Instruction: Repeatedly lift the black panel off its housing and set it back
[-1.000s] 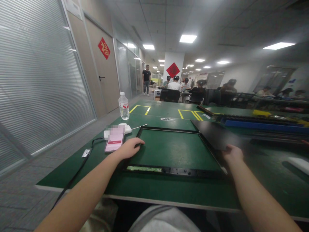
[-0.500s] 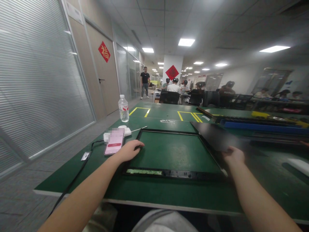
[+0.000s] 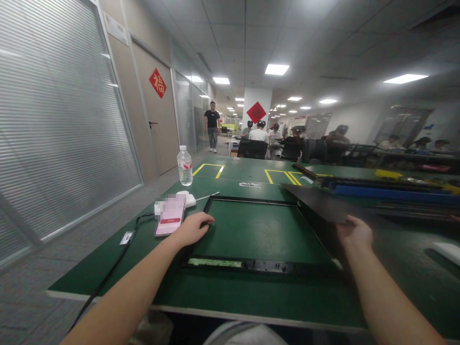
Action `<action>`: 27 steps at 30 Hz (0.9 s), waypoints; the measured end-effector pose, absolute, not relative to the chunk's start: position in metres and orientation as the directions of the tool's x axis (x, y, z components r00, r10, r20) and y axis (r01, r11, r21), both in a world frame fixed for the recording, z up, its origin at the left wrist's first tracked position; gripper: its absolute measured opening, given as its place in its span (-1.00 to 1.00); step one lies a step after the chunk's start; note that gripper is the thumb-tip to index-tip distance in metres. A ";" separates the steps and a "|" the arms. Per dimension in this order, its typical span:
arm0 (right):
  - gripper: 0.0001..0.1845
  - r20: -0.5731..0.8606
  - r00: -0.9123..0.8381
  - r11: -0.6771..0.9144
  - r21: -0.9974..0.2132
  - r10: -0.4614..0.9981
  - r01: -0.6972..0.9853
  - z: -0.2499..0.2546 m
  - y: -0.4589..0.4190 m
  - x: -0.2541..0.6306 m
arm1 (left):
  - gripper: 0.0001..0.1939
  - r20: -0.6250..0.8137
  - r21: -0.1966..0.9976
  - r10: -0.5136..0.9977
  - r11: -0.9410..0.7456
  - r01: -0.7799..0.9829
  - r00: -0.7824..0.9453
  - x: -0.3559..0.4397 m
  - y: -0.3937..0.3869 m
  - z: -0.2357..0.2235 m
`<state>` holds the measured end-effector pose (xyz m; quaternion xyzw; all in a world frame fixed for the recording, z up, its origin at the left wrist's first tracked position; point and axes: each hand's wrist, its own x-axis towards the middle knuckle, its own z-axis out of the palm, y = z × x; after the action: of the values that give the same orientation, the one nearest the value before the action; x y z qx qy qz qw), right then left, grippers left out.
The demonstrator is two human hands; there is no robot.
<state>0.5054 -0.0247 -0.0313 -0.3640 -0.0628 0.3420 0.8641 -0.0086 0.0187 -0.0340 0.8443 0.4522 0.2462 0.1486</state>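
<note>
Fingers of the right hand (image 3: pixel 355 234) pinch a dark sheet (image 3: pixel 316 203), tilted right of centre; those of the left hand (image 3: pixel 194 230) curl over the left side of a black frame (image 3: pixel 287 267) at lower centre, their grip unclear. Sheet looks light, stiff, perhaps slippery: edges suit best. Slim frame might twist; hold opposite sides, avoiding its green strip (image 3: pixel 215 263).

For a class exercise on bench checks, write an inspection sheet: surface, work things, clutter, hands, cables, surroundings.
Surface: green tabletop, yellow tape outlines.
Work things: black rectangular frame, lying flat; flat black panel, tilted at its right.
Clutter: clear plastic bottle, pink-screened rectangular phone.
Hands: left hand at frame's left side; right hand holds panel.
Cables: thin black cable, near the phone.
Surroundings: seated people; one upright person in a black shirt.
</note>
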 end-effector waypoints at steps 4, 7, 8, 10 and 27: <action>-0.81 -0.117 0.774 0.518 -0.680 0.623 -0.520 -0.018 -0.031 0.486 | -0.70 0.299 0.511 0.834 -0.551 0.660 0.464 -0.008 0.018 -0.034; -0.82 -0.133 0.752 0.496 -0.677 0.645 -0.544 -0.005 -0.038 0.471 | -0.71 0.323 0.518 0.827 -0.561 0.646 0.460 -0.006 0.014 -0.031; -0.83 -0.141 0.742 0.481 -0.680 0.655 -0.553 -0.002 -0.041 0.466 | -0.70 0.337 0.521 0.825 -0.565 0.639 0.455 -0.005 0.013 -0.030; -0.83 -0.124 0.733 0.480 -0.681 0.668 -0.553 0.005 -0.046 0.458 | -0.71 0.376 0.546 0.826 -0.563 0.621 0.419 -0.003 0.011 -0.028; -0.77 -0.207 0.551 0.259 -0.715 0.808 -0.649 -0.010 -0.049 0.474 | -0.49 0.076 0.960 0.983 -0.027 -0.280 0.168 0.000 0.012 -0.014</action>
<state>0.4744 -0.0494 -0.0098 -0.3951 -0.1007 0.4629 0.7871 0.0001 0.0124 -0.0142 0.4805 0.3656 0.5315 0.5941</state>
